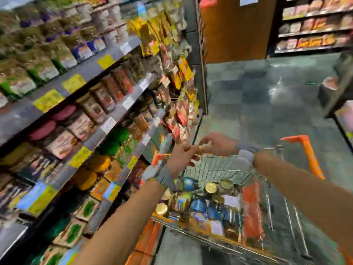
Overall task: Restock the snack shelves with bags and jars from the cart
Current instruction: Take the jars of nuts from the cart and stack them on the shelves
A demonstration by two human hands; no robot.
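Observation:
The frame is heavily blurred. A wire cart [219, 167] with orange trim stands in the aisle, holding several gold-lidded jars [211, 187] and coloured bags [198, 205]. Both my hands hover above the cart's far end, close together. My left hand [181, 158] and my right hand [216, 144] have loosely spread fingers, fingertips almost meeting; no object shows between them. The snack shelves [107, 119] run along the left, stocked with jars [103, 96] and bags [45, 67].
A tiled floor [267, 104] stretches beyond the cart. A brown wall panel [235, 29] and another stocked shelf [313, 25] stand at the back. A dark display edge [340, 96] juts in from the right. Orange crates [147, 243] sit by the shelf base.

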